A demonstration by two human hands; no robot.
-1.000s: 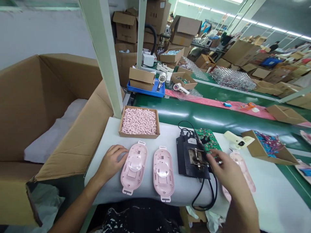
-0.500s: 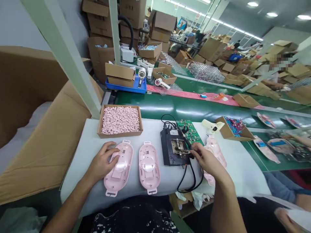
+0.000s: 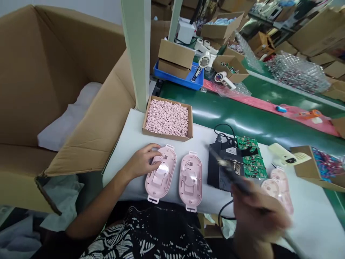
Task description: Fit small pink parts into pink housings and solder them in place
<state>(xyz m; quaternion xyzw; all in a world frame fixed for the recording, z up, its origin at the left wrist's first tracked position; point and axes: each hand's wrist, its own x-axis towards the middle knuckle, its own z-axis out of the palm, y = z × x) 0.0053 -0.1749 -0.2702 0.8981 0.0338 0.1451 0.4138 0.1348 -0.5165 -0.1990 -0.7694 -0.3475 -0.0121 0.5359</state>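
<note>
1. Left hand (image 3: 142, 162): fingers parted and lightly curved, tips resting on the upper left part of the near pink shell; no firm grip is seen.
2. Near pink shell (image 3: 159, 185): lying on the surface (image 3: 125, 142) beneath and to the right of the left fingertips; oblong, open side up, with a glossy round area at its middle and a slotted tab at each end.
3. Second pink shell (image 3: 190, 185): of like form, lying between the fingers of the two hands, just beside the first and apart from it; neither hand touches it.
4. Right hand (image 3: 258, 208): fingers closed around a dark pen-like tool (image 3: 239, 181); hand and tool are blurred.
5. Tool tip: directed away from the right fingers, up and to the left, in front of the black box as seen; contact cannot be told.
6. Black box (image 3: 215, 171): beyond and to the left of the right fingers, with metal fittings on top.
7. Green circuit board (image 3: 254, 162): beyond the right fingers, just beside the box.
8. Further pink pieces (image 3: 284, 190): right of the right fingers, partly hidden by that hand.
9. Cream device (image 3: 280, 153): farther beyond the right fingers, near a carton (image 3: 304, 160) of red and blue wires (image 3: 327, 163).
10. Shallow box (image 3: 167, 135): beyond the left fingers, filled with small pink parts (image 3: 167, 117).
11. Large carton (image 3: 94, 122): left of the left fingers, beside the surface.
</note>
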